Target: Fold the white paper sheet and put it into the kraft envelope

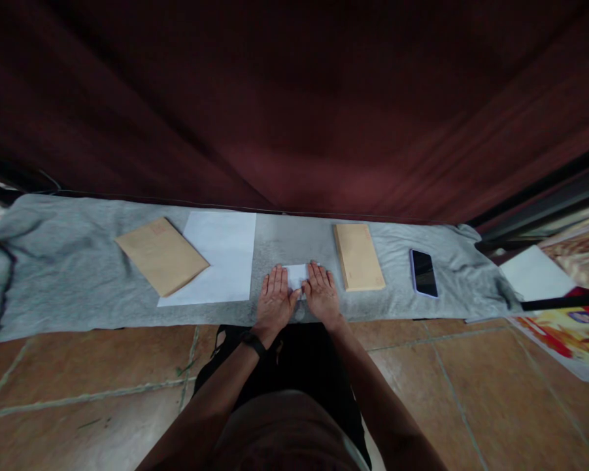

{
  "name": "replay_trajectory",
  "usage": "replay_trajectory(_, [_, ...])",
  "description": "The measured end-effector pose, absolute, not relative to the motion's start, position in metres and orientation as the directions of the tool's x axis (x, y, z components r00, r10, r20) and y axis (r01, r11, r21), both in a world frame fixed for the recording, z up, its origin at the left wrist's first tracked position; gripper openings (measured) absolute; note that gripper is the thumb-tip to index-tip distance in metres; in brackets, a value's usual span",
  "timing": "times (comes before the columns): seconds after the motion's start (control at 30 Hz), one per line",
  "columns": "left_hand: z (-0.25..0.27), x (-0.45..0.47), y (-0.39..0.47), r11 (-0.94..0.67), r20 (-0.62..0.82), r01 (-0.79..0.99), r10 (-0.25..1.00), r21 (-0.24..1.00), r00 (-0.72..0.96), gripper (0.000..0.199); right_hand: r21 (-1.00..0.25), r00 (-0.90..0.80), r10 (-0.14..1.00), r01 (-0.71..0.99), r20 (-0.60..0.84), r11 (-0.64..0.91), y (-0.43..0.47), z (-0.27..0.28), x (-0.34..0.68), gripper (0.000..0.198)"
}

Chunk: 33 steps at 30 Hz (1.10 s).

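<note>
A folded piece of white paper (295, 275) lies on the grey cloth in front of me, partly hidden under my palms. My left hand (275, 297) rests flat on its left side, fingers stretched away from me. On its right side my right hand (321, 293) lies flat too, with the two thumbs close together over the paper. To the right of my hands is a stack of brown envelopes (359, 257). On the left, more brown envelopes (163, 255) lie askew, overlapping white paper sheets (230, 255).
A phone (424, 273) lies on the grey cloth (68, 261) at the right. Behind the narrow surface hangs a dark red curtain (294, 131). A colourful printed box or sheet (573, 340) is at far right, above the tiled floor (421, 379).
</note>
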<state>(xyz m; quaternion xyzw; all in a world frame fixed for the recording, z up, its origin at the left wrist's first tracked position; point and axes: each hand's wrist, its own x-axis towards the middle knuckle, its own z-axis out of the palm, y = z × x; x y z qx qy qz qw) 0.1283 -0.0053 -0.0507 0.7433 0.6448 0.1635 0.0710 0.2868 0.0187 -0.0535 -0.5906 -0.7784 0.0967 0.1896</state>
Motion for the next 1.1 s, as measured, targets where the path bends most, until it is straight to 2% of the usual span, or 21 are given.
replay_trajectory(0.63, [-0.049, 0.109, -0.024, -0.11, 0.18, 0.942, 0.982, 0.318, 0.054, 0.062, -0.392, -0.125, 0.971, 0.899, 0.204, 0.198, 0.012, -0.051, 0.303, 0.056])
replay_trajectory(0.7, [-0.047, 0.11, -0.025, -0.111, 0.186, 0.942, 0.981, 0.317, 0.053, 0.061, -0.381, -0.158, 0.965, 0.896, 0.208, 0.229, 0.006, -0.045, 0.295, 0.056])
replay_trajectory(0.87, [-0.044, 0.111, -0.024, -0.107, 0.18, 0.95, 0.982, 0.295, 0.055, 0.059, -0.371, -0.371, 0.908, 0.829, 0.193, 0.417, -0.018, -0.04, 0.267, 0.053])
replay_trajectory(1.1, [-0.044, 0.111, -0.024, -0.125, 0.169, 0.959, 0.982, 0.254, 0.083, 0.059, -0.266, -0.346, 0.908, 0.876, 0.238, 0.403, -0.028, -0.059, 0.269, 0.054])
